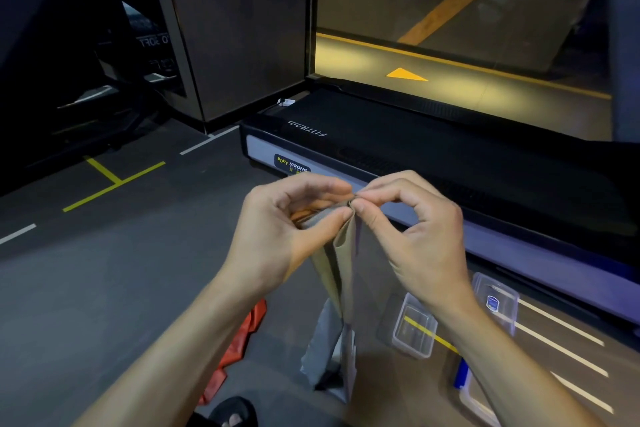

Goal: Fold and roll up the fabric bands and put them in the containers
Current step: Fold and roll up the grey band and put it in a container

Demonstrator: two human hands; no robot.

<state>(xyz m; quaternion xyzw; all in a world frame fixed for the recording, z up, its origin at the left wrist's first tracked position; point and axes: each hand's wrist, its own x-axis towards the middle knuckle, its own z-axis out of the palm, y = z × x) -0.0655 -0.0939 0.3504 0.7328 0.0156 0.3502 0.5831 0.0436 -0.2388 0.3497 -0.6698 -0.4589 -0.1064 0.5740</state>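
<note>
Fingertips of the left hand [277, 236] and right hand [412, 232] pinched the beige band [341, 253] at its top fold, where a slack pinch could let it unfold.

The top end of the tan band [341, 253] is hidden inside the grip of the left hand [284, 232] and right hand [415, 236], so how many layers are pinched cannot be told. The left forearm covers part of the red band [239, 347]. The right forearm hides one side of the clear tub [414, 326] and much of the blue-edged box [465, 388], which the bottom edge also cuts. The label on the clear lid [495, 302] is too small to read. The sandalled foot [233, 414] is cut by the bottom edge.
</note>
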